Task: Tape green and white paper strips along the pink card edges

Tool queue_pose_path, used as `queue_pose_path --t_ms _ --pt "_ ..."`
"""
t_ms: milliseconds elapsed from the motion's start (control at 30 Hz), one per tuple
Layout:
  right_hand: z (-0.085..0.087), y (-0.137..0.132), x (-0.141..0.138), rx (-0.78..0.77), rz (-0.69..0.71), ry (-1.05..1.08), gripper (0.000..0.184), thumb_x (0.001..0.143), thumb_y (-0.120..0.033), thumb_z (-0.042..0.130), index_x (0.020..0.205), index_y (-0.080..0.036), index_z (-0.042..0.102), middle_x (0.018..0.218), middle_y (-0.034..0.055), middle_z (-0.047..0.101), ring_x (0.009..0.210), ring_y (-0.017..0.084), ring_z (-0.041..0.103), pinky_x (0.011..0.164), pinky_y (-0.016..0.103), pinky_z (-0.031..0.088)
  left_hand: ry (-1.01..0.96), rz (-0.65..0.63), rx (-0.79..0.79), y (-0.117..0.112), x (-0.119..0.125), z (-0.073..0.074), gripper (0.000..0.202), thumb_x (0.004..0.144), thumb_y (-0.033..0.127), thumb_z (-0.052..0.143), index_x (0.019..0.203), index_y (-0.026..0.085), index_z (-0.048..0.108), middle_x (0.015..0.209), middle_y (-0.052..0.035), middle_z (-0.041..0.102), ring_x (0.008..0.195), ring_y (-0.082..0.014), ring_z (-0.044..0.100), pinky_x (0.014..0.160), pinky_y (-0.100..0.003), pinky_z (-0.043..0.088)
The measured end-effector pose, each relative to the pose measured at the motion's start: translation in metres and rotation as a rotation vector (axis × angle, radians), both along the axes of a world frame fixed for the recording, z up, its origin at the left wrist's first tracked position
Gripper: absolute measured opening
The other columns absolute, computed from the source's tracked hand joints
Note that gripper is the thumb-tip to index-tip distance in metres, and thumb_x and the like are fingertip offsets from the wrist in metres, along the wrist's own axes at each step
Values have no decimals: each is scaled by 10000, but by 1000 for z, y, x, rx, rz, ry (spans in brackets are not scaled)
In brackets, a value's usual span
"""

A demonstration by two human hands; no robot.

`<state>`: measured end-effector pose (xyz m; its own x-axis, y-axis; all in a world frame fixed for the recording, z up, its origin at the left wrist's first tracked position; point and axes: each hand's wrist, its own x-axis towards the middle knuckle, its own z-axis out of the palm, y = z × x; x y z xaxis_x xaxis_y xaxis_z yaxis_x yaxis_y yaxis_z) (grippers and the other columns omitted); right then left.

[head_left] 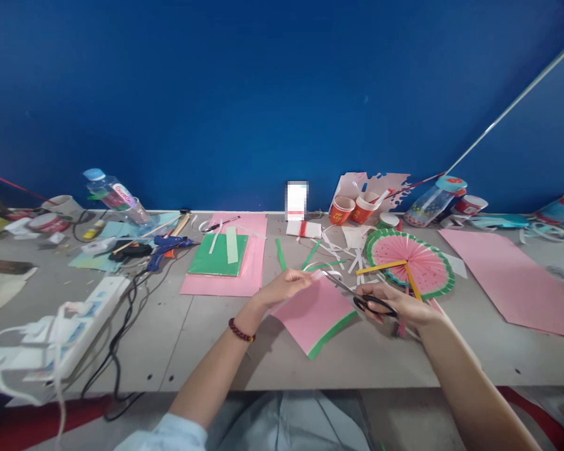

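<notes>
Black-handled scissors in the curled right hand slant forward-left to pink paper the left hand pinches.

Pretty even, middling indoor light on the grey table, with a soft shadow under the pink sheet, lower middle. Blue wall gets darker toward the top corners. Wide lens stretches both sides, kinda smeary there, plus a pixelated patch mid-frame.

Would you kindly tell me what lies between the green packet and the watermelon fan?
Loose green strips and white strips lie there, in the head view.
</notes>
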<state>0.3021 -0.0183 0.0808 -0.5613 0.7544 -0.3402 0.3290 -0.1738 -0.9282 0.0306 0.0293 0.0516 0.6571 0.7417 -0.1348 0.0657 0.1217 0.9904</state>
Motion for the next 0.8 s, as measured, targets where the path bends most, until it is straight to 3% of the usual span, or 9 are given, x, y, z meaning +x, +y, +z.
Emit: queue_pose_path --t_ms 67,200,533,800 --pt "-2 -1 -2 -8 -28 8 496 697 -652 632 747 -172 518 553 -36 479 501 95 408 504 241 277 10 11 108 -2 3 3 366 830 480 566 750 145 687 752 -32 631 698 -152 487 632 -269 348" --pt "-6 -1 -2 -5 -44 18 497 679 -646 653 772 -174 523 564 -39 471 507 91 402 494 231 283 -34 7 174 -5 7 6 405 858 500 527 697 156 669 811 -46 622 731 -164 502 647 -278 359" --pt "-18 -7 -6 -21 -111 59 458 701 -592 668 803 -173 514 574 -52 438 506 79 375 494 231 266 -58 29 118 -6 7 6 335 833 468 582 786 166 721 1019 -86 648 913 -219 576 760 -305 427" --pt "-14 -12 -11 -13 -184 -7 384 711 -520 679 767 -186 497 527 -59 434 478 77 351 486 234 235 -74 45 115 -7 8 6 317 847 438 563 794 172 728 1068 -84 647 971 -236 580 844 -335 424"
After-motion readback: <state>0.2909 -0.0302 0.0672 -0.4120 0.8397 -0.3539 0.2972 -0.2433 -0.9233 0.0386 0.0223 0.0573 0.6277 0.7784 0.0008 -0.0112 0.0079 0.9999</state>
